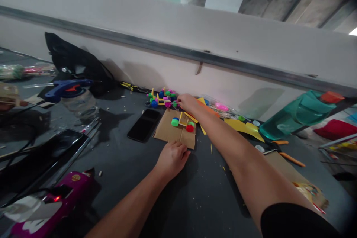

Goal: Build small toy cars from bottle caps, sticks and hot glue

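A small toy car [182, 121] with green, blue and red bottle-cap wheels stands on a piece of brown cardboard [164, 130]. My left hand [172, 159] rests at the cardboard's near edge with its fingers curled in; whether anything is inside them is hidden. Beyond the cardboard, my right hand [187, 102] reaches to a cluster of small colourful wheeled toys [160, 98]. Its fingers are bent together at the cluster's right side, and what they hold, if anything, does not show clearly. Beneath my right forearm lie yellow and orange sheets [208, 108].
Left of the cardboard lies a black phone [144, 125]. A blue hot glue gun [67, 88] and a magenta power strip [69, 191] are farther left. On the right are a teal bottle [295, 117] and orange-handled scissors [291, 158]. A wall [156, 63] borders the table's back.
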Demonstrator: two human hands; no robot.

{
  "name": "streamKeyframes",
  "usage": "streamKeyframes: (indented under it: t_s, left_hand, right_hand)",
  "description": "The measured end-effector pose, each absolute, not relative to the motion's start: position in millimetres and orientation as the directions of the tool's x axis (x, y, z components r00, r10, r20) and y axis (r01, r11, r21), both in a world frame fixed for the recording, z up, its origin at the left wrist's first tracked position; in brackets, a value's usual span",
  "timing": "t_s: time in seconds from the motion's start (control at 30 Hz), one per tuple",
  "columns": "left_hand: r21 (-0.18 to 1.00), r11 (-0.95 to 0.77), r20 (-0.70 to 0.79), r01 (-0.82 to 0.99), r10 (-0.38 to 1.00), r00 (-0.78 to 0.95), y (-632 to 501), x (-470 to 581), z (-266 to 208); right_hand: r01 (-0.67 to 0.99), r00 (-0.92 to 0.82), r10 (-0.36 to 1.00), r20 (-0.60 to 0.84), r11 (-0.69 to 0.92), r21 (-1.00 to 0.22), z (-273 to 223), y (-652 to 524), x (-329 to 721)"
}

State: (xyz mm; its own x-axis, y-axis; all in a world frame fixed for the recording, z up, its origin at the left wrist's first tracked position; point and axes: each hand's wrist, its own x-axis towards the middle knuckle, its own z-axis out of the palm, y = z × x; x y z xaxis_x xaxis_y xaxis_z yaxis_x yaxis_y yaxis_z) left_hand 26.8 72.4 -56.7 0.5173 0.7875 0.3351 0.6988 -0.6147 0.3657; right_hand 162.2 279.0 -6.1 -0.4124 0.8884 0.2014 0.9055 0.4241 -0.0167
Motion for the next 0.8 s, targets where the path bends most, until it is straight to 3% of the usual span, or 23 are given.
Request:
streamKeyframes:
  t_s: [0.23, 0.57, 0.67, 0.8]
  left_hand:
    - [0.365, -0.616, 0.339, 0.698, 0.786, 0.516, 72.3, 26.4, -56.2]
    - [0.384, -0.600, 0.339, 0.702, 0.799, 0.497, 70.5, 25.5, -53.3]
    - [0.462, -0.572, 0.349, 0.678, 0.820, 0.455, 67.5, 24.9, -50.0]
    - [0.688, -0.495, 0.378, 0.531, 0.869, 0.320, 59.2, 28.7, -46.1]
  right_hand:
    - [0.906, -0.397, 0.871, 0.288, 0.423, -0.031, 20.5, 275.2, 170.6]
    - [0.920, -0.361, 0.883, 0.301, 0.390, -0.042, 101.1, 222.4, 218.1]
    - [0.923, -0.354, 0.904, 0.241, 0.379, -0.070, 110.6, 176.8, 229.5]
    - [0.920, -0.360, 0.928, 0.096, 0.370, -0.130, 91.0, 107.0, 230.9]
